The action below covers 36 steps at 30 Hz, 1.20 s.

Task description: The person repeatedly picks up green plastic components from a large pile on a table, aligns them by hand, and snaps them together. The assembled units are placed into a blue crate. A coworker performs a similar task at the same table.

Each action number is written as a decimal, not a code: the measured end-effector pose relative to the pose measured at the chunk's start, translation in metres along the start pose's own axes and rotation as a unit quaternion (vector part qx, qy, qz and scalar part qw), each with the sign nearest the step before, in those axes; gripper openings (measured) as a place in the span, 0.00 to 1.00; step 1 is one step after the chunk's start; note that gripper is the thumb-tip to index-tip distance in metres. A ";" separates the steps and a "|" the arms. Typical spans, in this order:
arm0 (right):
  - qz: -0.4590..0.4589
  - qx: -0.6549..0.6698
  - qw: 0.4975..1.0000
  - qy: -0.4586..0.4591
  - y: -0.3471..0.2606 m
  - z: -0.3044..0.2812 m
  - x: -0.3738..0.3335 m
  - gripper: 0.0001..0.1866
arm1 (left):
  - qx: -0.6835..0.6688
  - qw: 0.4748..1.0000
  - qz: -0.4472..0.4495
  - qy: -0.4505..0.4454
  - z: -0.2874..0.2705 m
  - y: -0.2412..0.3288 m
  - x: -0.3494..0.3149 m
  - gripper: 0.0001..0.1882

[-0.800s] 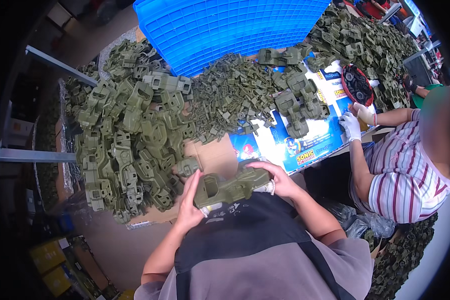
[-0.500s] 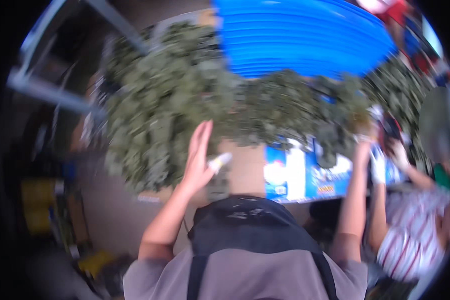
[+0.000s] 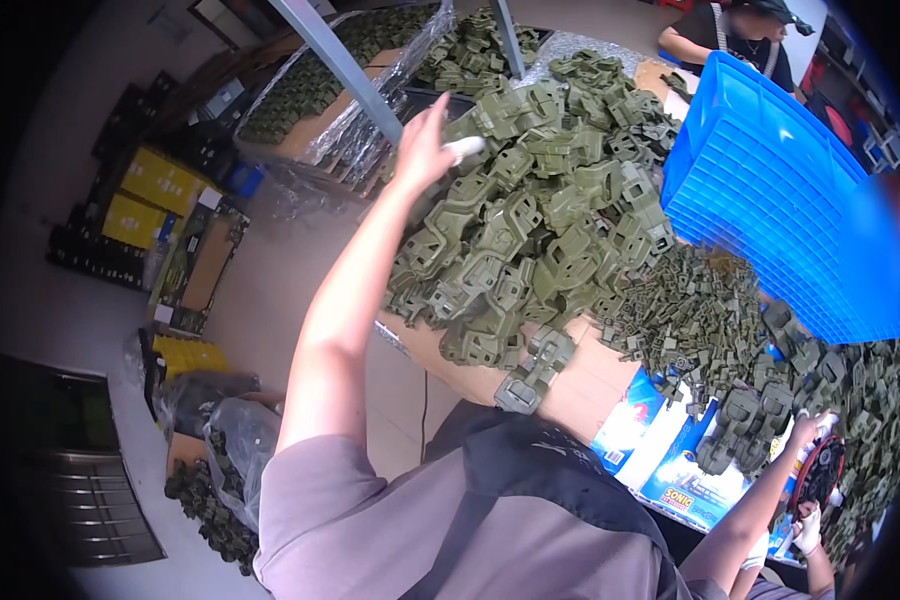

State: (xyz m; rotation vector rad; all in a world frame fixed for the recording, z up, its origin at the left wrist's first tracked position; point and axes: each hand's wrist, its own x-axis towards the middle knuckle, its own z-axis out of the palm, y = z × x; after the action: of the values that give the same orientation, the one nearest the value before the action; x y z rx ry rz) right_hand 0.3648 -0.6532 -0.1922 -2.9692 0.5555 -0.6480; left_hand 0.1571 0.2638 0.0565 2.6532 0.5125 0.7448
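My left hand [image 3: 425, 150] reaches over the far left edge of a heap of olive-green moulded plastic parts [image 3: 560, 220]. Its fingers are stretched out, the thumb, wrapped in white, stands apart, and nothing is held. My right hand [image 3: 808, 430] is at the right, beside more green parts. Its fingers are too small and overlapped to make out. Just below it is a black, red-rimmed object [image 3: 822, 470], next to a co-worker's white-gloved hand [image 3: 808, 528]. Small green pieces [image 3: 690, 310] lie between the heaps, and one larger green part [image 3: 538, 368] lies on cardboard near me.
A large blue plastic crate [image 3: 770, 190] stands tilted behind the parts. A grey metal post [image 3: 340, 70] rises close to my left hand. Beyond is a film-wrapped pallet [image 3: 320, 110] of green parts. Another person [image 3: 740, 40] sits at the far side; yellow boxes [image 3: 155, 195] stand at left.
My view has swung to the left. My left hand has moved from the near side of the heap to its far left edge, still with fingers stretched. My right arm remains out to the right.
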 end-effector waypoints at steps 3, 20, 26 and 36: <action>-0.187 0.185 0.956 0.131 -0.098 -0.049 -0.054 0.40 | 0.114 0.993 0.005 -0.013 0.038 0.021 0.031 0.47; -0.384 0.394 0.762 -0.343 -0.348 -0.286 -0.277 0.19 | 0.034 0.993 -0.111 -0.029 0.076 0.003 0.047 0.51; -0.331 0.373 0.774 -0.390 -0.319 -0.278 -0.288 0.20 | 0.038 0.995 -0.087 -0.018 0.065 0.001 0.070 0.40; -0.403 0.524 0.725 -0.195 -0.359 -0.350 -0.271 0.41 | -0.297 0.839 0.261 -0.374 -0.072 0.164 -0.052 0.36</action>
State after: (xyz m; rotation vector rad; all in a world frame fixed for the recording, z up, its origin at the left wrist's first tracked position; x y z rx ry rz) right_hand 0.1114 -0.2124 0.0649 -1.9476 -0.9098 -0.1690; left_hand 0.1168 0.1131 0.1591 2.2035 -0.5842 -0.0787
